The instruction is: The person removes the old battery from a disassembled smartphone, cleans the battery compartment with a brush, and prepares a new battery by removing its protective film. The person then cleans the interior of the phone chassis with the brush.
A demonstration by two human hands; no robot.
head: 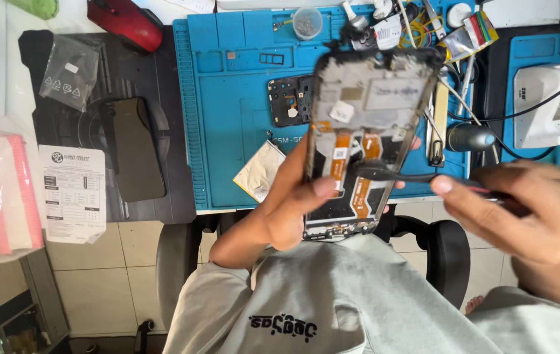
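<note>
The left hand [293, 210] was clamped on the opened phone frame [368, 141], thumb pressed on its inner face beside the orange flex cables [361, 190], fingers wrapped behind. The frame was held up off the bench, tilted, above the near edge of the blue repair mat [240, 98]. The right hand [529, 210] was pinched shut around a dark slim tool [398, 176], its tip lying across the frame's lower half, right over the cables. The picture was blurred there, so whether the tip touched the board could not be told. On the mat behind the frame lay a small black camera bracket [290, 99], and at the mat's near edge a silvery foil piece [260, 170]. Left of the mat, a dark phone back [137, 149] rested on the black pad [50, 118].
</note>
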